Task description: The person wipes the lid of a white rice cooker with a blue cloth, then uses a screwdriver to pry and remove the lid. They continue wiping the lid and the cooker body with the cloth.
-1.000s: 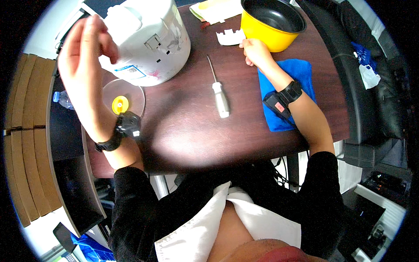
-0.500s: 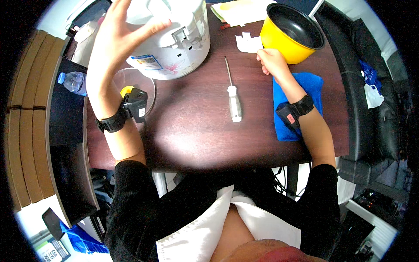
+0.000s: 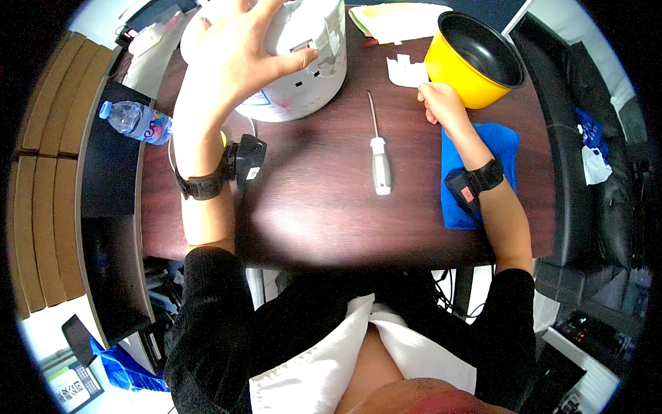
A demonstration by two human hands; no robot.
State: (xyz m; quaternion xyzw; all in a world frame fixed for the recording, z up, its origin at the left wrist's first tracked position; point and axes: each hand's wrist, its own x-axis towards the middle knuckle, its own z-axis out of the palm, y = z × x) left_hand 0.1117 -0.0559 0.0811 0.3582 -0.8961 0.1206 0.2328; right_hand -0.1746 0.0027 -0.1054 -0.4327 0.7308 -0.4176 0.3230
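My left hand (image 3: 238,58) is open, fingers spread, over the white rice cooker (image 3: 324,83) at the back left. It covers much of the lid; whether the palm touches it I cannot tell. My right hand (image 3: 445,109) is curled closed beside the yellow inner pot (image 3: 458,81), which has a black inside. Whatever its fingers may hold is hidden. Just beyond those fingers lies a small white plastic piece (image 3: 407,72). A screwdriver (image 3: 380,165) with a pale handle rests on the table between my hands. Under my right forearm is a folded blue cloth (image 3: 500,141).
The dark wooden table (image 3: 317,207) carries everything. A pale cloth (image 3: 400,21) lies at its far edge. A round clear lid is partly hidden behind my left wrist. A water bottle (image 3: 134,121) lies at the left, near stacked cardboard boxes (image 3: 41,159). A black sofa (image 3: 572,172) stands at the right.
My left hand has moved right across the rice cooker and now covers more of its front. The right hand stays curled by the pot. The whole view has shifted slightly.
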